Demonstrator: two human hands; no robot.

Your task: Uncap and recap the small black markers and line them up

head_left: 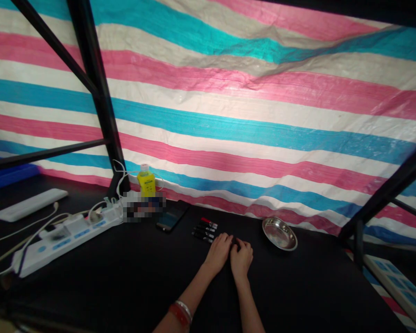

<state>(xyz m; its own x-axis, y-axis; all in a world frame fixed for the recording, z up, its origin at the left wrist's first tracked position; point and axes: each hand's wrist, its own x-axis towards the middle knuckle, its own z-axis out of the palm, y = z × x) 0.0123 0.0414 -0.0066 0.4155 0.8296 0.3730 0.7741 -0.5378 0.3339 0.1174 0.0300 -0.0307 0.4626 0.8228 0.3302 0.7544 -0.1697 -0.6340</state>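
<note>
Both of my hands rest close together on the black table (131,286). My left hand (219,252) and my right hand (241,256) meet around a small dark object (234,242) between their fingertips; who grips it I cannot tell. Just left of my left hand lies a row of several small dark tubes (205,230), one with a red end. A shiny metal bowl (279,233) sits to the right of my right hand. A red and a silver bangle (182,313) circle my left wrist.
A dark phone (170,217) lies left of the tubes. A white power strip (64,238) with plugs and cables runs along the left side, a yellow bottle (146,181) behind it. Black frame posts (100,92) stand left and right. A striped tarp (263,115) hangs behind.
</note>
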